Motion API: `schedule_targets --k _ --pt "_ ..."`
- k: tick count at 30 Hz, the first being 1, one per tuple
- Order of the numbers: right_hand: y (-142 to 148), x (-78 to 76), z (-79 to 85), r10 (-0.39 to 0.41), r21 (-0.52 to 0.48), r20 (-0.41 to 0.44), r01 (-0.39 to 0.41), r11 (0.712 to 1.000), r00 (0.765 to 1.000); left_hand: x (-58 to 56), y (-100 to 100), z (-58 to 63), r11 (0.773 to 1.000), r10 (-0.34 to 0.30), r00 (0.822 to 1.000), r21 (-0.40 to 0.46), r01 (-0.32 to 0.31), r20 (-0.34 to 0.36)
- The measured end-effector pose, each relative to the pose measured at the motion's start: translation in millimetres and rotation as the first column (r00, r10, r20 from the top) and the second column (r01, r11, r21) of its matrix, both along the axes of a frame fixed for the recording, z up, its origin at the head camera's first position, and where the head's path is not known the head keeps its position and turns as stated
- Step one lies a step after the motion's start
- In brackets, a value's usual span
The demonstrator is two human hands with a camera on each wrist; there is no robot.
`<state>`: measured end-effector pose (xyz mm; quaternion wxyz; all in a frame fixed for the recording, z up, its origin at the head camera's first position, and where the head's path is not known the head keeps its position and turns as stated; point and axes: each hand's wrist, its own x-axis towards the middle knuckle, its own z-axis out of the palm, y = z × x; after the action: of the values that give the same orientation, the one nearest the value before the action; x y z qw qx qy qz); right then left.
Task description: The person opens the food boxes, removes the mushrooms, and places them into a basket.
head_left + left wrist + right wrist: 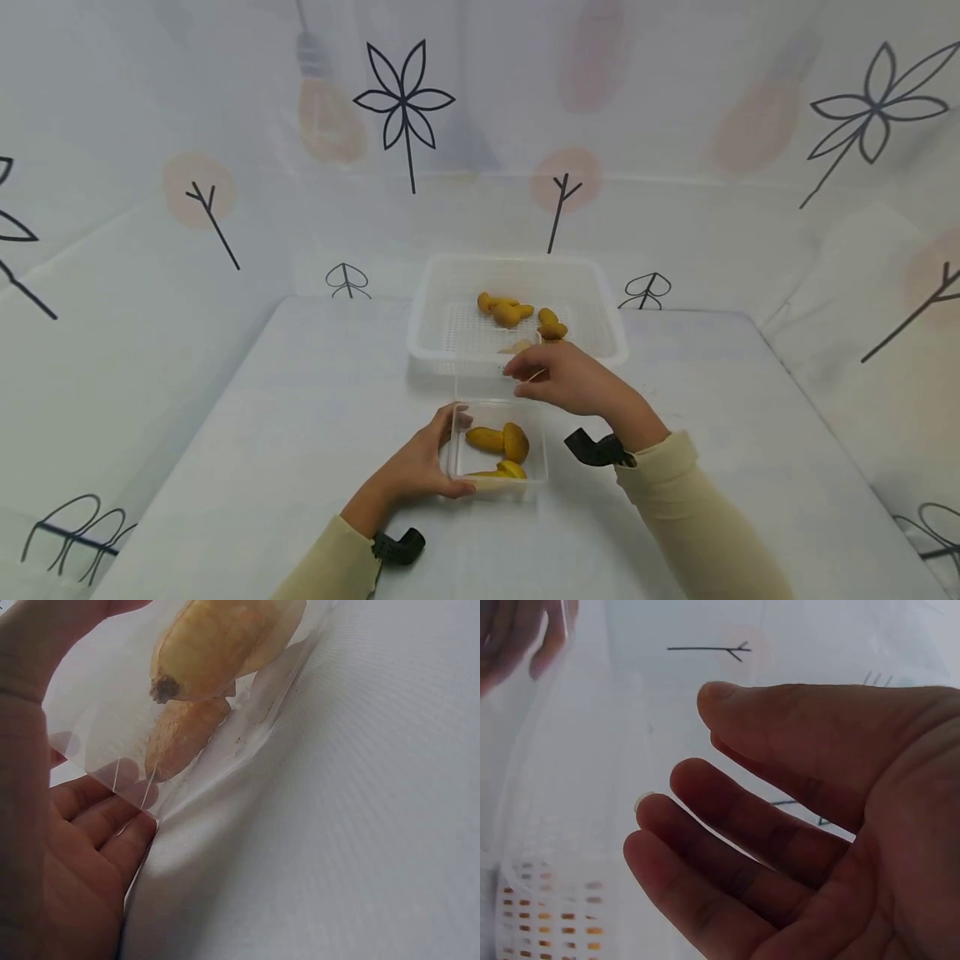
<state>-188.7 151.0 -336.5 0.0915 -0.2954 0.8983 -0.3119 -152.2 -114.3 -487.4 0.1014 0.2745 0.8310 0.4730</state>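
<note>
A clear plastic box with its see-through lid raised at the back stands on the white table. Inside lie several yellow-brown mushrooms. My left hand grips the box from its left side, thumb at the front and fingers round the back corner. In the left wrist view, fingers lie against the clear wall, close by a mushroom. Just right of the lid hovers my right hand, its fingers loosely bent with nothing between them. Its thumb and fingers stand apart in the right wrist view.
Behind the box sits a white perforated basket, holding several more mushrooms. The right hand overlaps the basket's front rim in the head view. A patterned white curtain hangs along the back and sides of the table.
</note>
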Motion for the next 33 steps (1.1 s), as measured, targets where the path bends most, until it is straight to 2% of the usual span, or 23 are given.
schedule_targets --k 3,8,17,25,33 --pt "-4.0 5.4 -4.8 0.063 0.032 0.008 -0.063 0.997 0.998 -0.2 0.3 -1.0 1.000 0.009 1.000 -0.007 -0.009 0.007" --pt "-10.8 13.4 -11.8 0.123 0.072 0.017 -0.124 0.990 0.992 0.1 0.1 -1.0 1.000 0.009 1.000 -0.011 -0.009 0.016" --pt "-19.3 23.3 -22.9 0.169 0.177 -0.014 -0.164 0.970 0.986 -0.4 0.1 1.0 1.000 0.008 1.000 -0.014 -0.008 0.010" --pt "-28.3 27.6 -28.8 0.176 0.204 0.079 -0.189 0.961 0.981 -1.0 -1.2 2.0 1.000 -0.013 1.000 0.008 0.013 0.011" --pt "-35.8 30.0 -37.3 0.185 0.257 0.086 -0.202 0.945 0.979 -1.0 -1.2 1.9 0.999 -0.025 1.000 0.032 0.025 0.012"
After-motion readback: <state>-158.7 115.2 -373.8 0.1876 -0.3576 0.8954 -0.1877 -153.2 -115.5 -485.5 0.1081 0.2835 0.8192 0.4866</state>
